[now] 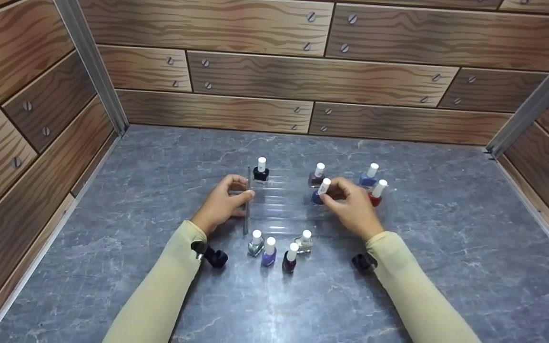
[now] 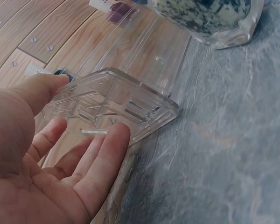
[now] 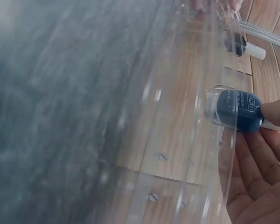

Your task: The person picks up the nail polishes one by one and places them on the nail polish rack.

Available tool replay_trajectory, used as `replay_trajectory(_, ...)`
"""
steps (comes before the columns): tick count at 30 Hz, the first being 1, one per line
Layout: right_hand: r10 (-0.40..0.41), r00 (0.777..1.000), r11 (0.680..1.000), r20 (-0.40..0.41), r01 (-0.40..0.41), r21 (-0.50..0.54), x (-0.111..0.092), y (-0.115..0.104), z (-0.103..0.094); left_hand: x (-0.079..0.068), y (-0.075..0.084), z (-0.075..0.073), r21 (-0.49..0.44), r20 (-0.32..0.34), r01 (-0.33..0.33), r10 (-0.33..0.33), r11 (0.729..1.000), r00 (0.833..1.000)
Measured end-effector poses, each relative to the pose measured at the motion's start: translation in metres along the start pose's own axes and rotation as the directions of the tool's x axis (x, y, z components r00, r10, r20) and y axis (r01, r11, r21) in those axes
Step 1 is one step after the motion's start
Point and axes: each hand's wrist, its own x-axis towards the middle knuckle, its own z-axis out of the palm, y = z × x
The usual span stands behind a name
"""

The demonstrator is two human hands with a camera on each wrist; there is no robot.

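Observation:
A clear plastic nail polish rack [image 1: 279,213] with stepped rows lies across the middle of the table. My left hand [image 1: 224,202] holds its left end, thumb over the rim and fingers along the outer side; the left wrist view shows this hand [image 2: 79,154] beside the end wall. With thumb and fingers, my right hand [image 1: 354,207] pinches the white cap of a dark blue nail polish bottle [image 3: 240,109], upright at the rack. Behind it stands a dark plum bottle [image 1: 316,179]. A black bottle [image 1: 261,174] stands at the rack's back left.
At the rack's right, a blue bottle [image 1: 368,180] and a red bottle [image 1: 375,199] stand close to my right hand. In front are a glittery green bottle [image 1: 255,247], a purple one [image 1: 269,258], a dark one [image 1: 289,263] and a clear one [image 1: 305,245]. Wood-patterned walls [image 1: 255,76] enclose the table.

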Motion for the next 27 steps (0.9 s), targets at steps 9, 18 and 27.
replay_trajectory(9, 0.07, 0.997, 0.997, 0.043, -0.071, 0.024, -0.0005, 0.0048, 0.0014, 0.0005, -0.002, 0.0013, 0.012, -0.013, 0.001, -0.001, 1.0, 1.0)
replay_trajectory(18, 0.045, 0.997, 0.999, 0.062, -0.045, 0.01, -0.0006, 0.0047, 0.0006, -0.0028, -0.001, -0.0004, -0.002, -0.009, 0.01, -0.01, 1.0, 1.0)
replay_trajectory(27, 0.062, 0.992, 0.998, 0.105, -0.063, 0.006, 0.0, 0.0032, -0.0032, 0.0001, -0.0032, -0.0012, -0.002, 0.004, 0.019, -0.019, 1.0, 1.0)
